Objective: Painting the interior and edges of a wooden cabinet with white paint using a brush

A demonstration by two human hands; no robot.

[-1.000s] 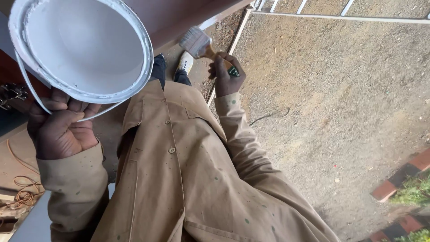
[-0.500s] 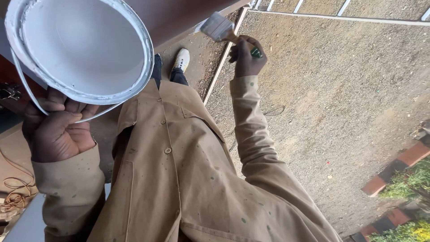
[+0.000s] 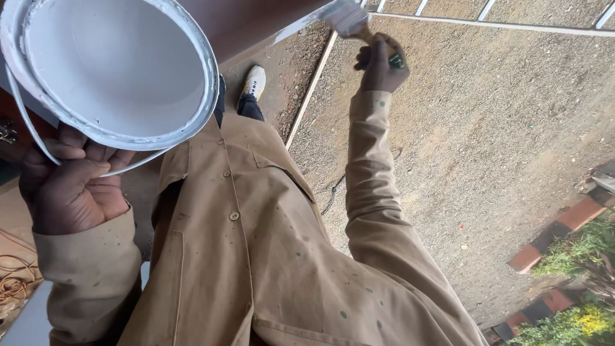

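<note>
- Left hand curled round the wire handle of a white bucket, held up near the head.
- Bucket coated white inside, paint level hard to tell.
- Right hand gripping a brush by its handle, bristles touching the brown board.
- White streak along the board's edge; brown face beside it unpainted, so judged early to midway.
- Gravel ground far below.

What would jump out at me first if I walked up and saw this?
The big white paint bucket at upper left, coated white inside, its thin handle gripped by the left hand. Next, the right hand stretched to the top centre, holding a paintbrush against a brown board's white-painted edge. Between them hangs a paint-speckled tan coat.
</note>
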